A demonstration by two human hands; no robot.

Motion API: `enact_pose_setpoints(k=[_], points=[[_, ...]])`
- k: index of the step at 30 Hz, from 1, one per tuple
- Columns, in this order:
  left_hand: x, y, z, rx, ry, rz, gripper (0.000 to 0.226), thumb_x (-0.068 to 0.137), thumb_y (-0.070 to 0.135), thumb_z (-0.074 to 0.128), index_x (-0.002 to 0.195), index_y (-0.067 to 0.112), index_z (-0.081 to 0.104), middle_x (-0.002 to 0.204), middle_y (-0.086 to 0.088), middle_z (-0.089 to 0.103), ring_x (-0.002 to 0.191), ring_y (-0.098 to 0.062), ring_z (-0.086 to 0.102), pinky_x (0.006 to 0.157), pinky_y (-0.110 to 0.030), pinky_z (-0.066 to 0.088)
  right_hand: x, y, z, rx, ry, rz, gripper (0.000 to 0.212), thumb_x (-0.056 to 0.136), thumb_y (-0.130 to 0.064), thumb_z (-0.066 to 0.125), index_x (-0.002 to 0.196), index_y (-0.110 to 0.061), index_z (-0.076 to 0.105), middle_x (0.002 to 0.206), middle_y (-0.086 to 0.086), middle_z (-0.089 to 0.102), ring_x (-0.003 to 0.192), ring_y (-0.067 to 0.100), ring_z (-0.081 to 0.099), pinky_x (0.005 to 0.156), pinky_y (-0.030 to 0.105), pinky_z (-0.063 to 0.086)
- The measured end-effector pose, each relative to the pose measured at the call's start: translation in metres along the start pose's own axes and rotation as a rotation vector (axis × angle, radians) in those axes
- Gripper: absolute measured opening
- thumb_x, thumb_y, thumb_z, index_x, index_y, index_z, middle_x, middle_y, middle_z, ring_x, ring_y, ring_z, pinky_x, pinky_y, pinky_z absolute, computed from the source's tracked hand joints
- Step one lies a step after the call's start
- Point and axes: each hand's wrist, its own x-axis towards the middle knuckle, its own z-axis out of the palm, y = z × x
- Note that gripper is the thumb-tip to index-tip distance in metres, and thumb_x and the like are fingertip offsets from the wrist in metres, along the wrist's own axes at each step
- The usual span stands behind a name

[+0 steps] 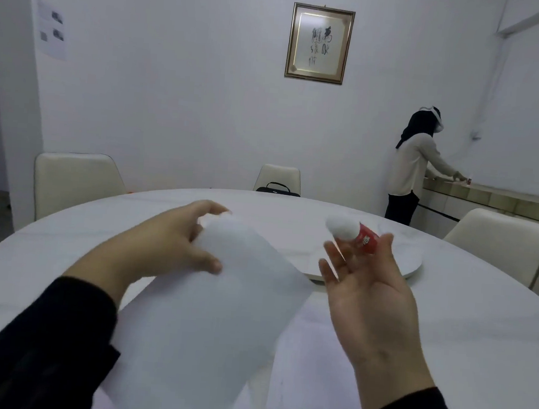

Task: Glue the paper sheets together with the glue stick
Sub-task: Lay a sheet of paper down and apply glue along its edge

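My left hand [174,245] grips the far edge of a white paper sheet [213,322], thumb on top and fingers curled behind it. The sheet is lifted off the table, tilted toward me and blurred. Another white sheet [317,353] lies flat on the round white table [476,349] beneath it. My right hand [367,296] is raised palm up to the right of the lifted sheet. At its fingertips it holds a glue stick [356,235] with a red body and a white cap, pointing up and left.
A raised round turntable [413,267] sits at the table's middle right. Cream chairs [73,182] ring the table, and the far one carries a black bag [277,189]. A person [412,170] stands at a counter by the right wall.
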Motion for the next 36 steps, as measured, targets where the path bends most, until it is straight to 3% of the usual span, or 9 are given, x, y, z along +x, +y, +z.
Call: enact_pose_setpoints(k=[4, 8, 13, 16, 21, 26, 30, 33, 36], points=[[0.029, 0.016, 0.028, 0.118, -0.058, 0.076, 0.072, 0.058, 0.018, 0.084, 0.107, 0.052, 0.045, 0.068, 0.021, 0.067, 0.056, 0.005, 0.059, 0.053, -0.015, 0.041, 0.008, -0.007, 0.004, -0.387, -0.135, 0.103, 0.036, 0.064, -0.049, 0.067, 0.079, -0.018, 0.077, 0.112, 0.004, 0.072, 0.112, 0.013, 0.063, 0.098, 0.036, 0.043], [0.046, 0.017, 0.06, 0.09, -0.092, 0.158, 0.068, 0.062, 0.014, 0.078, 0.113, 0.046, 0.045, 0.068, 0.013, 0.065, 0.056, 0.005, 0.056, 0.059, -0.018, 0.042, 0.013, -0.01, -0.006, -0.535, -0.205, 0.339, 0.041, 0.075, -0.042, 0.064, 0.089, -0.006, 0.077, 0.099, 0.017, 0.074, 0.093, 0.025, 0.071, 0.077, 0.032, 0.058], [0.042, 0.004, 0.08, 0.045, 0.03, 0.209, 0.072, 0.064, 0.009, 0.081, 0.12, 0.037, 0.044, 0.091, 0.011, 0.061, 0.083, -0.006, 0.057, 0.074, -0.017, 0.044, 0.018, -0.007, -0.028, -0.568, 0.094, 0.409, 0.035, 0.075, -0.033, 0.069, 0.087, -0.001, 0.075, 0.089, 0.016, 0.074, 0.078, 0.027, 0.069, 0.079, 0.037, 0.055], [0.018, -0.019, 0.072, 0.146, 0.249, 0.239, 0.059, 0.066, 0.015, 0.083, 0.111, 0.036, 0.051, 0.103, 0.02, 0.055, 0.099, -0.004, 0.051, 0.084, -0.01, 0.037, 0.023, -0.014, -0.039, -0.574, 0.289, 0.455, 0.028, 0.084, -0.031, 0.066, 0.082, -0.004, 0.07, 0.072, 0.011, 0.071, 0.069, 0.025, 0.064, 0.062, 0.033, 0.052], [-0.032, -0.06, 0.079, 0.327, -0.318, 0.135, 0.034, 0.077, 0.052, 0.067, 0.109, 0.058, 0.056, 0.133, 0.036, 0.042, 0.127, 0.012, 0.033, 0.113, -0.021, 0.022, 0.031, -0.021, -0.053, -0.634, 0.44, 0.446, 0.024, 0.088, -0.03, 0.062, 0.083, -0.007, 0.063, 0.073, 0.01, 0.062, 0.063, 0.023, 0.056, 0.057, 0.03, 0.043], [-0.035, -0.066, 0.083, 0.391, -0.374, 0.103, 0.05, 0.078, 0.06, 0.06, 0.125, 0.06, 0.043, 0.146, 0.037, 0.023, 0.137, 0.011, 0.013, 0.115, -0.022, 0.011, 0.033, -0.01, -0.046, -0.918, 0.58, 0.136, 0.028, 0.089, -0.041, 0.059, 0.073, -0.018, 0.057, 0.091, 0.004, 0.058, 0.082, 0.022, 0.051, 0.076, 0.035, 0.043], [-0.038, -0.07, 0.085, 0.39, -0.349, 0.076, 0.064, 0.076, 0.063, 0.058, 0.135, 0.056, 0.033, 0.149, 0.034, 0.02, 0.139, 0.009, 0.012, 0.115, -0.02, 0.008, 0.036, 0.009, -0.016, -0.874, 0.345, -0.229, 0.022, 0.095, -0.04, 0.045, 0.086, -0.021, 0.048, 0.073, 0.005, 0.06, 0.049, 0.012, 0.057, 0.044, 0.026, 0.042], [-0.037, -0.071, 0.086, 0.433, -0.335, 0.062, 0.079, 0.078, 0.064, 0.056, 0.146, 0.045, 0.021, 0.154, 0.027, 0.014, 0.14, 0.007, 0.006, 0.111, -0.016, 0.002, 0.041, 0.044, 0.008, -0.718, 0.152, -0.066, 0.015, 0.097, -0.024, 0.046, 0.089, -0.012, 0.041, 0.079, 0.025, 0.065, 0.039, 0.02, 0.06, 0.037, 0.027, 0.049], [-0.036, -0.068, 0.086, 0.433, -0.377, 0.041, 0.08, 0.08, 0.063, 0.056, 0.147, 0.042, 0.018, 0.155, 0.027, 0.009, 0.141, 0.007, 0.0, 0.111, -0.017, 0.001, 0.037, 0.085, 0.007, -0.935, 0.041, 0.072, 0.017, 0.086, -0.014, 0.061, 0.093, -0.011, 0.047, 0.082, 0.017, 0.067, 0.044, 0.012, 0.06, 0.047, 0.026, 0.051]])
